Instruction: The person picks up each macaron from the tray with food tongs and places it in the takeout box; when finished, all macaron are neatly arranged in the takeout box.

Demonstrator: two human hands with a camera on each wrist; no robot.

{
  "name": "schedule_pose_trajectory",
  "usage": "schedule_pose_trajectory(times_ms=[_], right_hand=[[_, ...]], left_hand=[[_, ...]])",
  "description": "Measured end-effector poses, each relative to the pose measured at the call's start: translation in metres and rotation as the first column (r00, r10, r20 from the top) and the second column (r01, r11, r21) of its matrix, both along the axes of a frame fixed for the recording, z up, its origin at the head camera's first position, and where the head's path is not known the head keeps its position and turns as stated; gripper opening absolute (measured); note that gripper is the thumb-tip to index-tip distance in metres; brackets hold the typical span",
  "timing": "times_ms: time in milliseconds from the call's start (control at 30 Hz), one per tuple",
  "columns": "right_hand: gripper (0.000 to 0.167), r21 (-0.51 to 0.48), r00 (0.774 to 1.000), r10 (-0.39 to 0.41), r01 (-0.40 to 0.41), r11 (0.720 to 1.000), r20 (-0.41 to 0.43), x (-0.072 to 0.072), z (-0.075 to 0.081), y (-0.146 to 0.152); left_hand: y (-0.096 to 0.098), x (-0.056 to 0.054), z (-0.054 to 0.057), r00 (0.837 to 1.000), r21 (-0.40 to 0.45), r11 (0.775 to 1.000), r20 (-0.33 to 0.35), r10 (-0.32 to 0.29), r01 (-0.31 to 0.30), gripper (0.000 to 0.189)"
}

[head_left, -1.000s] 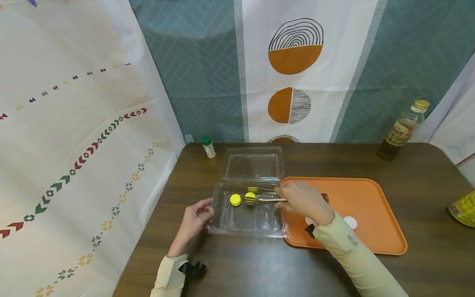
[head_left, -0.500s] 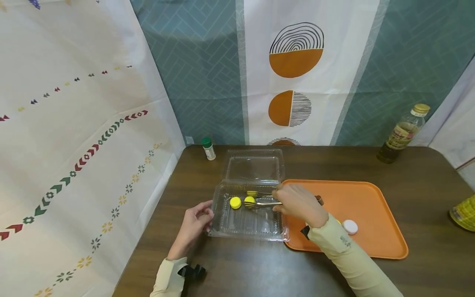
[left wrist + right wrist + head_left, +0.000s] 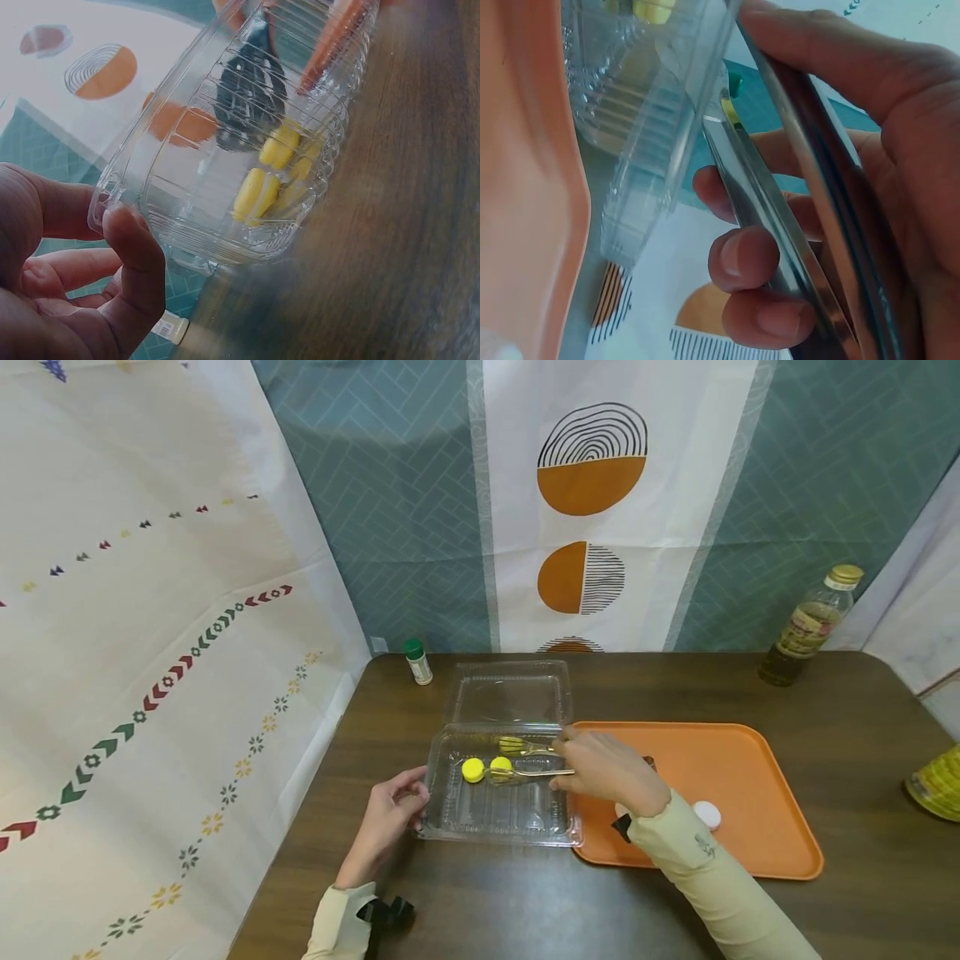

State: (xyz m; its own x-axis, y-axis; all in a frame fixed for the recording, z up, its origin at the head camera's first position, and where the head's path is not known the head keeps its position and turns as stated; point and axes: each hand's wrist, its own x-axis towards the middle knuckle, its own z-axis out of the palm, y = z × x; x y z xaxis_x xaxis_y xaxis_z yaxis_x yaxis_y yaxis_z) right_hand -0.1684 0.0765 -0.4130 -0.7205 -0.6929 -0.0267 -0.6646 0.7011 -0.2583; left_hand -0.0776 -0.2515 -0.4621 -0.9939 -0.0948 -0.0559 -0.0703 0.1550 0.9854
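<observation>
A teal wall hanging (image 3: 390,527) with an orange-and-white geometric panel is forming the backdrop, and a white patterned cloth (image 3: 135,635) is draping down the left side. In the head view, a dark wood table (image 3: 480,902) is carrying a clear plastic clamshell container (image 3: 480,814), its lid lying open away from the person. The left hand (image 3: 393,806) is holding its left edge. The right hand (image 3: 611,768) is gripping gold-coloured tongs (image 3: 542,772) from over the orange tray (image 3: 735,756), where a white disc (image 3: 707,815) is resting. Two yellow discs are sitting inside the container: the left yellow disc (image 3: 473,770) and, between the tong tips, the right yellow disc (image 3: 501,765). The tips are now standing slightly wider than half a second ago, while the disc is staying put; this suggests it is being let go. The green-capped shaker (image 3: 418,662), oil bottle (image 3: 802,631) and yellow canister (image 3: 933,785) are showing printed labels, too small to read.

In the left wrist view, thumb and finger are pinching the container's rim, and both discs are showing through the ribbed plastic.

In the right wrist view, the fingers are curling round the tongs, whose arms are standing apart; no brand is showing on the metal.
</observation>
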Motion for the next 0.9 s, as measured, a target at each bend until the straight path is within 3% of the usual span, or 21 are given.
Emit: schedule_pose_trajectory(times_ms=[367,600,767,900], right_hand=[[0.051,-0.082,1.0,-0.02,0.021,0.996,0.018,0.007,0.007,0.025],[0.038,-0.135,0.999,0.014,-0.021,0.991,-0.05,0.012,0.013,0.043],[0.03,-0.148,0.999,-0.001,-0.007,0.989,-0.051,0.017,0.016,0.056],[0.038,-0.125,0.999,-0.029,0.025,0.992,-0.031,0.018,0.02,0.065]], left_hand=[[0.0,0.001,0.001,1.0,-0.01,1.0,0.005,-0.007,0.007,0.043],[-0.001,0.0,-0.001,1.0,-0.017,1.0,-0.004,-0.005,0.005,0.043],[-0.002,0.0,-0.002,1.0,-0.018,1.0,-0.002,-0.01,0.01,0.042],[-0.002,0.0,-0.001,1.0,-0.019,1.0,-0.001,-0.013,0.013,0.042]])
